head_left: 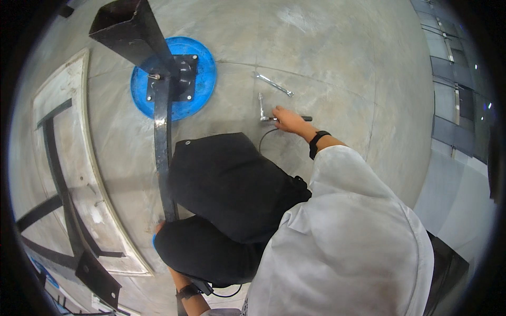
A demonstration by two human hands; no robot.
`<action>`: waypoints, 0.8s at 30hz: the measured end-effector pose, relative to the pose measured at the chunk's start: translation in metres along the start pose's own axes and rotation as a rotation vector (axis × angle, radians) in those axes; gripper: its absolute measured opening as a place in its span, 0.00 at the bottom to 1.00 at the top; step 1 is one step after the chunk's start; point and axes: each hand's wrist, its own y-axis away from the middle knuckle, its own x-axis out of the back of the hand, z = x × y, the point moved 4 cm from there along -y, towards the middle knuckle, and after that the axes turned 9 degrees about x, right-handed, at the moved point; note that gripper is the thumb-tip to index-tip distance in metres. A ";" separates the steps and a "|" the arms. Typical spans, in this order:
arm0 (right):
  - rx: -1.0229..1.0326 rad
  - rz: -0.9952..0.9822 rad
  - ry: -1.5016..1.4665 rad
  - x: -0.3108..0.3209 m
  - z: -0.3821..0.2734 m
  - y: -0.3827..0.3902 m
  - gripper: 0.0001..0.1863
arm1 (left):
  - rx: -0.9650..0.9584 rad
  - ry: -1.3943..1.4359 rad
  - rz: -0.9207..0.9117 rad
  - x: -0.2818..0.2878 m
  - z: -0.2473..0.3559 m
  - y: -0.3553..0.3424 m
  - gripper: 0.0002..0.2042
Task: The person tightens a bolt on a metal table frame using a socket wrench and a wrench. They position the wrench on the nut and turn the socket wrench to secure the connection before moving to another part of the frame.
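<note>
My right hand (289, 120) reaches down to the floor and is closed round the handle of a ratchet wrench (307, 118). The ratchet's chrome head is joined to a long socket piece (261, 107) that sticks out at a right angle. Just beyond it lies a silver combination wrench (275, 85). My left hand (159, 226) is mostly hidden behind my bent knee. Only a bit of it shows beside a black metal bar (163, 142), so its grip cannot be made out.
The bar runs to an upright black square post (132, 37), whose bolted plate (185, 79) sits over a blue round base (205, 92). On the left, a black metal frame (60, 179) rests over a worn white panel (87, 158). Glossy panels (456, 100) line the far right.
</note>
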 end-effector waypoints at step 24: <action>-0.496 0.491 0.134 0.047 0.078 -0.009 0.40 | 0.030 0.282 -0.343 -0.008 -0.131 0.059 0.29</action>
